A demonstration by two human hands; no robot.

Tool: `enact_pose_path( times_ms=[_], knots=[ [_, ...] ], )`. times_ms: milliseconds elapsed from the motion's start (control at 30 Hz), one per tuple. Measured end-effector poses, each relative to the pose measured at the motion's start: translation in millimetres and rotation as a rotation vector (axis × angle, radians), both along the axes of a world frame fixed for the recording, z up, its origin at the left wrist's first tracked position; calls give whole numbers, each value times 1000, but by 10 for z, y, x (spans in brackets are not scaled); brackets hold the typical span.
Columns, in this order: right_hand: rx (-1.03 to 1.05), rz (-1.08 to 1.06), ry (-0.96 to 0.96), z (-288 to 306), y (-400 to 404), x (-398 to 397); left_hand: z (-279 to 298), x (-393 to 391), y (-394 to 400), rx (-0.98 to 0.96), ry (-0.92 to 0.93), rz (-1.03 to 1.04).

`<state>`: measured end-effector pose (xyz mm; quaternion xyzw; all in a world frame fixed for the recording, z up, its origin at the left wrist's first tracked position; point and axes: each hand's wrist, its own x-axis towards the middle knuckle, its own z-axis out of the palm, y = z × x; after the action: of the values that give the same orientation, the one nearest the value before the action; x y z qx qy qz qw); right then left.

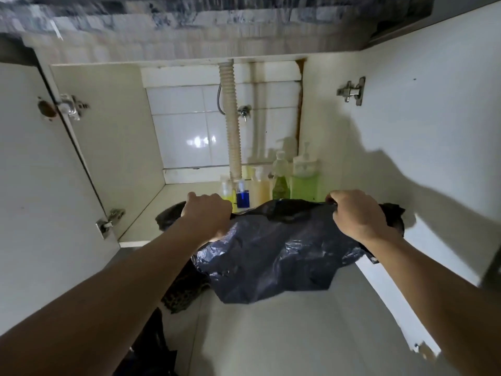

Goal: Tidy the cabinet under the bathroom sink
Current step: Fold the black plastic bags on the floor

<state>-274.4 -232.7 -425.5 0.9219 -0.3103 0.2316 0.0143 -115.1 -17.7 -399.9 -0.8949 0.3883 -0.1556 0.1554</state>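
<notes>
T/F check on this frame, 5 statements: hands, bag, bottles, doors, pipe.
1. Both hands grip the dark crumpled plastic bag. True: the left hand and right hand each hold an end of its top edge.
2. The cabinet doors are closed. False: the white left door and white right door are swung open.
3. The bottles stand at the left of the cabinet. False: the green pump bottle and small blue bottle stand right of centre, near the back.
4. A ribbed beige drain hose runs down the tiled back wall. True.
5. The bag lies flat on the cabinet floor. False: it hangs between the hands.
</notes>
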Motion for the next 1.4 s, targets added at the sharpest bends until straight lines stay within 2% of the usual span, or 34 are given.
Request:
enact_pose_path(
  times_ms=[133, 233, 367, 533, 767, 967, 1200, 1267, 1333, 1400],
  knots=[
    [139, 36, 323, -207, 153, -313, -225, -426, 232, 130, 191, 8],
    [224, 46, 465, -539, 294, -599, -556, -775, 333, 245, 310, 14],
    [336, 11, 578, -1218, 466, -920, -1182, -1021, 364, 361, 411, -11],
    [487, -18, 634, -2067, 661, -1159, -2037, -1223, 430, 357, 599, -37],
    [546, -33, 816, -2532, 901, -1392, -2948, -1549, 683, 368, 778, 74],
    [600, -77, 962, -2749, 1007, -1489, -3166, -1711, 770, 372, 843, 122],
    [542, -84, 1128, -2702, 1079, -1446, -3171, -1737, 781, 424, 931, 153],
    [584, -67, 1088, -2517, 1127, -1277, -2994, -1628, 730, 421, 959, 140],
    [638, -37, 953, -2274, 1209, -1002, -2682, -1397, 664, 397, 957, 100],
    [686, 28, 770, -2023, 1330, -639, -2269, -1039, 634, 341, 844, 72]
  ],
)
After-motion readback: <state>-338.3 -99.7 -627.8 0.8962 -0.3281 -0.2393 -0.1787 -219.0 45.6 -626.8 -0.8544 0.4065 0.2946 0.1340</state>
